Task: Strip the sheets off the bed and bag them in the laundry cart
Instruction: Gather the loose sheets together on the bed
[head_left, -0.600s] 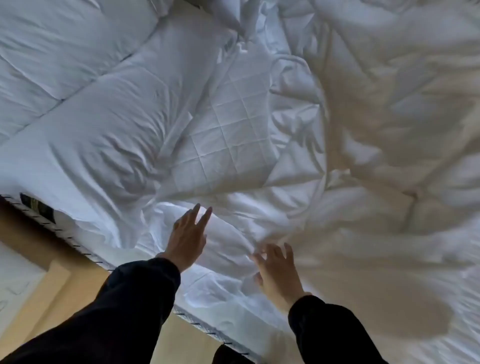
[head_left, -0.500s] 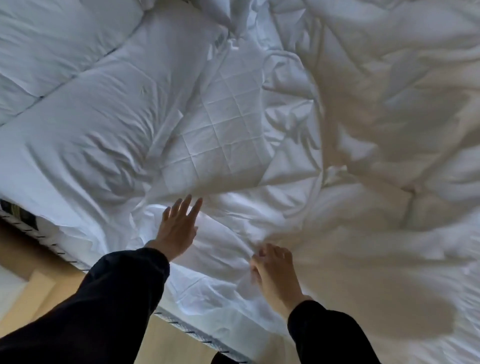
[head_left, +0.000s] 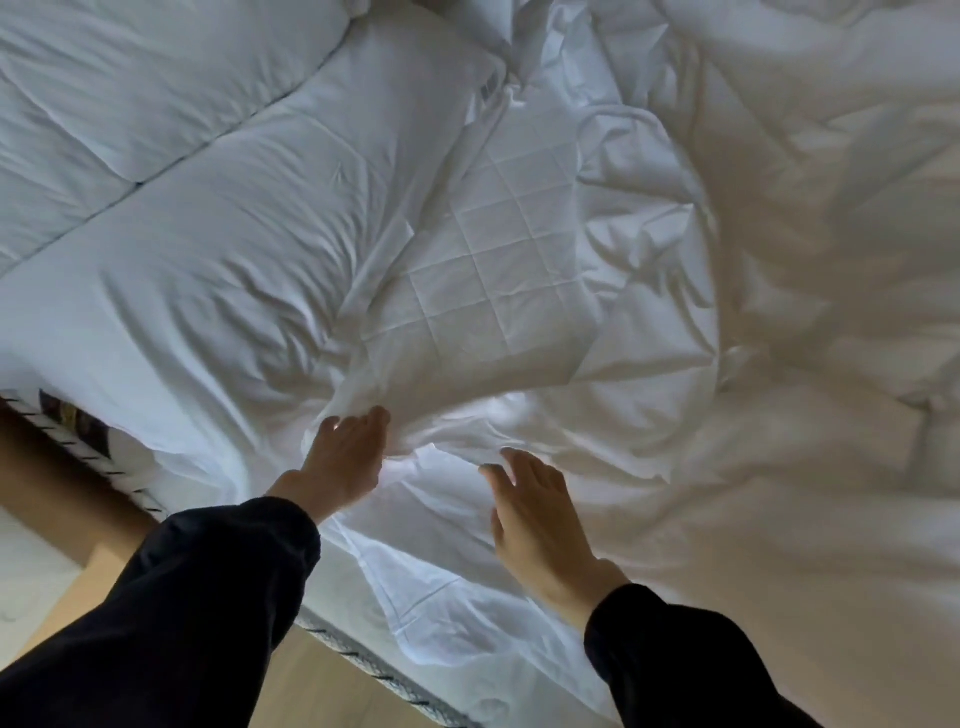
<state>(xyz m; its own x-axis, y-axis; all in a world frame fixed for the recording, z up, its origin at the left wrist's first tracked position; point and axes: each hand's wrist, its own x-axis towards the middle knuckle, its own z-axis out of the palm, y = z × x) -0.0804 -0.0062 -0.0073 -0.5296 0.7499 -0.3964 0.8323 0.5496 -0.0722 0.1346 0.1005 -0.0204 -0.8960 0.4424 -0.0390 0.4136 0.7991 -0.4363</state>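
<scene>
A loose white sheet (head_left: 457, 525) lies rumpled along the near edge of the bed. It is pulled back from a quilted mattress pad (head_left: 483, 270) in the middle. My left hand (head_left: 340, 457) reaches onto the bed and its fingers curl into a raised fold of the sheet just below the pad. My right hand (head_left: 537, 514) hovers over or lightly touches the sheet to the right, fingers spread and straight, holding nothing. Both arms wear dark sleeves. No laundry cart is in view.
Two white pillows (head_left: 208, 234) lie at the left, one behind the other. A bunched white duvet (head_left: 805, 218) fills the right side. The mattress edge with striped piping (head_left: 83, 447) runs along the lower left, above a wooden floor (head_left: 47, 483).
My left hand moved forward and its straight fingers curled into a sheet fold. My right hand, bent on the sheet before, has opened with its fingers spread.
</scene>
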